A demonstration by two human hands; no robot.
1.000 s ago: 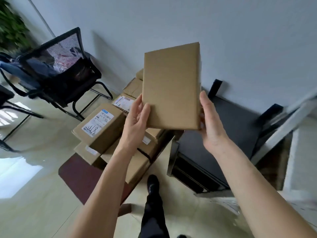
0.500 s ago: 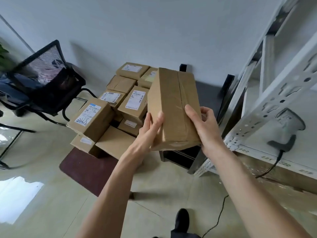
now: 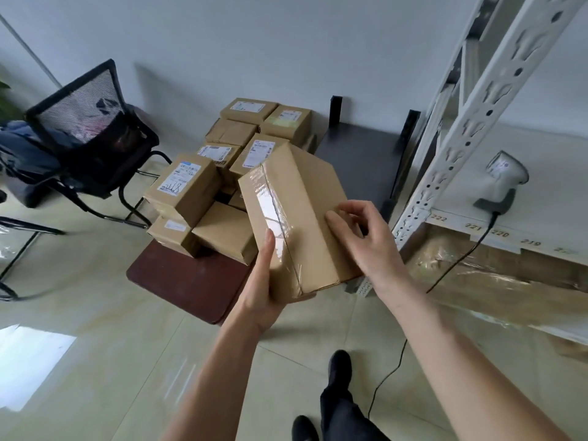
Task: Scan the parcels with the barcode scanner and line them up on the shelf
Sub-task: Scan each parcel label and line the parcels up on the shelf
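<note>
A parcel in hand, with the scanner waiting on the shelf.

The left hand [image 3: 265, 291] grips the near end of a taped cardboard box [image 3: 296, 214] from below, while the right hand [image 3: 366, 240] rests curled fingertips on its top. No label faces up, so the box likely needs turning before the barcode scanner [image 3: 502, 183], lying on the white shelf [image 3: 541, 192], can read it. More parcels [image 3: 203, 186] are stacked behind.
</note>
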